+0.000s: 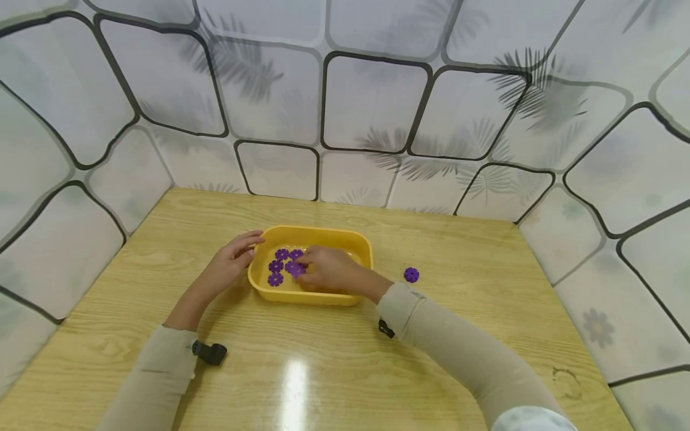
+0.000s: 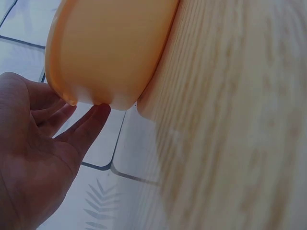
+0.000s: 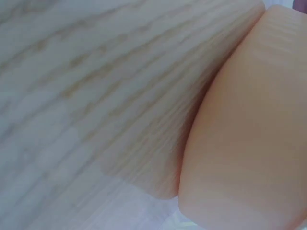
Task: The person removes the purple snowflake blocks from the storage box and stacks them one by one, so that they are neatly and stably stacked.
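Observation:
A yellow plastic tub (image 1: 309, 297) stands on the table, with several purple flower-shaped discs (image 1: 275, 279) lying toward its left end. My left hand (image 1: 229, 267) holds the tub's left end by the rim; the left wrist view shows its fingers (image 2: 98, 117) against the tub's end wall (image 2: 115, 48). Reaching into the tub over its near right side, my right hand (image 1: 331, 268) has thumb and fingers at a purple disc (image 1: 297, 272), which it appears to pinch. The right wrist view shows only the tub's outer wall (image 3: 249, 124) and the table; the right fingers are hidden there.
Another purple piece (image 1: 411, 275) lies on the wooden table (image 1: 242, 377) to the right of the tub. Patterned walls (image 1: 372, 108) enclose the table at the back and both sides. A black wrist device (image 1: 211, 353) is strapped over the left sleeve.

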`<state>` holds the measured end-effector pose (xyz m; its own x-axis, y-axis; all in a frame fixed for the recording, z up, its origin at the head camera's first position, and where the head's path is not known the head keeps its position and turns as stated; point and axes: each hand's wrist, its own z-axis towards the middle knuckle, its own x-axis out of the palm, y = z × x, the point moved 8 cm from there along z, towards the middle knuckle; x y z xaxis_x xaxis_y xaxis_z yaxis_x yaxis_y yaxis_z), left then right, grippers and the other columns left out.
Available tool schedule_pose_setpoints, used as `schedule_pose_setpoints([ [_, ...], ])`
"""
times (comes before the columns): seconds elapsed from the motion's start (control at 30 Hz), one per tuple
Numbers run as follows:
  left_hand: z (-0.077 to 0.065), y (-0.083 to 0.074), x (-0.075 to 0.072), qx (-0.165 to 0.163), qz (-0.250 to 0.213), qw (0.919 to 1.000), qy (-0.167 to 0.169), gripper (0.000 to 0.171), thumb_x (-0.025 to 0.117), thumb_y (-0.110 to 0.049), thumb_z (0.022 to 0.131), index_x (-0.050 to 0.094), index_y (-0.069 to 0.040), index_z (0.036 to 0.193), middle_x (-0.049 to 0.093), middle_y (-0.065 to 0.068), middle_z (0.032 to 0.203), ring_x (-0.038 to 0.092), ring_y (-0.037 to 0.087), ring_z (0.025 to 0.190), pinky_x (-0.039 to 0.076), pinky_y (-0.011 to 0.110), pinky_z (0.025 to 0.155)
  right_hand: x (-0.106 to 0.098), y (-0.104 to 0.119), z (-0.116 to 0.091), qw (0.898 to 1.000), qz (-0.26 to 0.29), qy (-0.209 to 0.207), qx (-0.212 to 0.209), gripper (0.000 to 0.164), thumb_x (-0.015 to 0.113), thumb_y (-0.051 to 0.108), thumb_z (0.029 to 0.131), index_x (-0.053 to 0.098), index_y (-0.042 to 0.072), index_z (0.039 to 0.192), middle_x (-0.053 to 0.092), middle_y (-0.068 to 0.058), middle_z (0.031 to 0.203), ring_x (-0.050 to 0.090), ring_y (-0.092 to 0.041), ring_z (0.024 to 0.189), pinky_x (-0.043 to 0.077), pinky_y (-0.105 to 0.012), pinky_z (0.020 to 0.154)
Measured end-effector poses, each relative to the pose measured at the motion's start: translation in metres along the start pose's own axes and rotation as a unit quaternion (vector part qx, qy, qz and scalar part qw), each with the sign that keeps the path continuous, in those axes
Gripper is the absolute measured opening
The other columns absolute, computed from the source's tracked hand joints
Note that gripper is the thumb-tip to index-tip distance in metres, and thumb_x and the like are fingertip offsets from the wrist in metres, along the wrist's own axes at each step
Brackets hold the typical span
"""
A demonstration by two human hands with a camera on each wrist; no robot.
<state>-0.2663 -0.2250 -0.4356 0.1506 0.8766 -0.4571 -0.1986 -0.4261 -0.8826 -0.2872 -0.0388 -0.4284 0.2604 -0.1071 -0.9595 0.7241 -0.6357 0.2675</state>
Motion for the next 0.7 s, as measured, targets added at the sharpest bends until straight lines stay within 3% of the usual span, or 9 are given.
schedule_pose_setpoints([
  [0.3, 0.000, -0.001, -0.001, -0.004, -0.002, 1.0000, 0.000, 0.039, 0.039, -0.004, 0.107, 0.049, 0.003, 0.145, 0.031, 0.015, 0.163, 0.035, 0.040, 0.147, 0.039, 0.050, 0.115, -0.017, -0.023, -0.016, 0.991, 0.127, -0.025, 0.042, 0.045, 0.066, 0.037, 0.097, 0.064, 0.018, 0.138, 0.063, -0.003, 0.136, 0.063, -0.019, 0.116, 0.055, -0.035, 0.097],
  [0.43, 0.000, -0.001, -0.001, -0.003, 0.002, 1.0000, -0.003, 0.039, 0.039, -0.004, 0.107, 0.050, 0.003, 0.144, 0.032, 0.016, 0.163, 0.034, 0.039, 0.148, 0.040, 0.045, 0.115, -0.028, -0.029, -0.025, 0.989, 0.135, -0.049, 0.038, 0.039, 0.069, 0.036, 0.096, 0.068, 0.020, 0.131, 0.067, 0.004, 0.121, 0.060, -0.015, 0.094, 0.053, -0.029, 0.077],
  [0.5, 0.000, -0.001, -0.001, -0.002, 0.003, 1.0000, -0.004, 0.039, 0.039, -0.003, 0.107, 0.050, 0.004, 0.144, 0.032, 0.016, 0.163, 0.033, 0.039, 0.148, 0.039, 0.048, 0.115, -0.033, -0.033, -0.031, 0.989, 0.126, -0.064, 0.041, 0.037, 0.069, 0.038, 0.095, 0.069, 0.022, 0.129, 0.067, 0.007, 0.115, 0.056, -0.014, 0.086, 0.048, -0.028, 0.067],
  [0.7, 0.000, -0.002, 0.000, 0.001, 0.001, 1.0000, -0.004, 0.039, 0.039, -0.002, 0.107, 0.049, 0.005, 0.144, 0.032, 0.018, 0.163, 0.031, 0.041, 0.149, 0.035, 0.055, 0.116, -0.047, -0.048, -0.051, 0.985, 0.126, -0.106, 0.043, 0.033, 0.070, 0.039, 0.094, 0.072, 0.023, 0.123, 0.066, 0.008, 0.112, 0.055, -0.016, 0.083, 0.046, -0.027, 0.065],
])
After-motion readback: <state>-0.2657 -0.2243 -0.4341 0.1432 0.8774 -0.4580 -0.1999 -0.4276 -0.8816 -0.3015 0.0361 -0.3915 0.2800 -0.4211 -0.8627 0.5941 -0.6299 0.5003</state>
